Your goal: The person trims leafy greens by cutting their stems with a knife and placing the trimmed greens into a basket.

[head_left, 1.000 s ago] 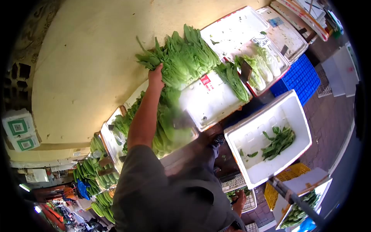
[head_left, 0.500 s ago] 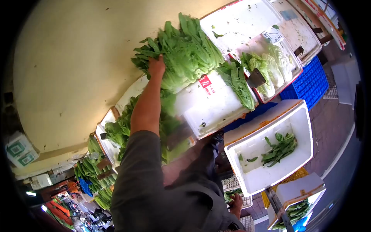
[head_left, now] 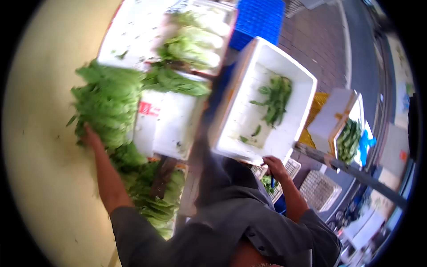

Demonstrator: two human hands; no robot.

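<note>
My left hand [head_left: 91, 137] is at the lower outer edge of a large pile of leaf lettuce [head_left: 109, 104], against the wall. Its fingers are blurred and partly hidden by the leaves. At the near corner of a deep white foam box [head_left: 249, 120], my right hand [head_left: 276, 169] is closed, with a dark, narrow thing under its fingers that is too small to name. Inside that box lie a bunch of dark green leafy stems [head_left: 276, 100] and a few loose leaves. A white foam lid [head_left: 171, 127] with a red label sits beside the lettuce pile.
Pale cabbages [head_left: 195, 44] fill a tray at the back, near a blue crate [head_left: 258, 22]. More greens [head_left: 155, 200] lie near my left arm. At right are a metal bar [head_left: 351, 167], another foam box of greens [head_left: 349, 140] and a white basket [head_left: 320, 190].
My view has swung to the right, so the stall appears turned and shifted left. My right hand has come up to the deep foam box's near corner. My left hand stays at the lettuce pile.
</note>
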